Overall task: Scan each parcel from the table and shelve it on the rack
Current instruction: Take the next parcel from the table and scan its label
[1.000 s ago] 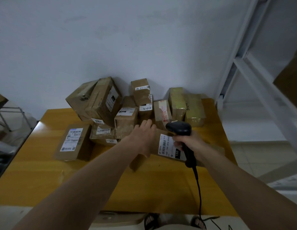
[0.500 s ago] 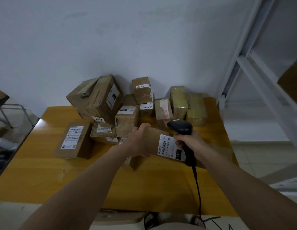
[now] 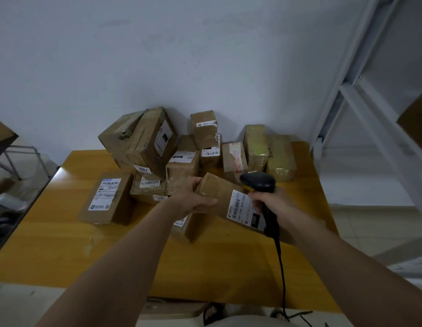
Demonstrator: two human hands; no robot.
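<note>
Pale wall (image 3: 158,55) behind; sandalled feet (image 3: 213,312) below; tiled floor (image 3: 370,223) right

Both forearms are bare, no sleeves, no watch or rings on the left hand (image 3: 193,199) or the right hand (image 3: 272,204) (a dark sandal (image 3: 213,312) shows below).

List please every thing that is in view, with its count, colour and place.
held parcel: one, brown, white label, above table centre
other parcels: about eleven, brown, two yellowish, piled at table's far side by wall
scanner: one, black, corded, over held parcel's label
table: one, yellow wood, centre
rack: one, white, right
wall: white, behind
left hand: grips held parcel's left end
right hand: grips scanner
</note>
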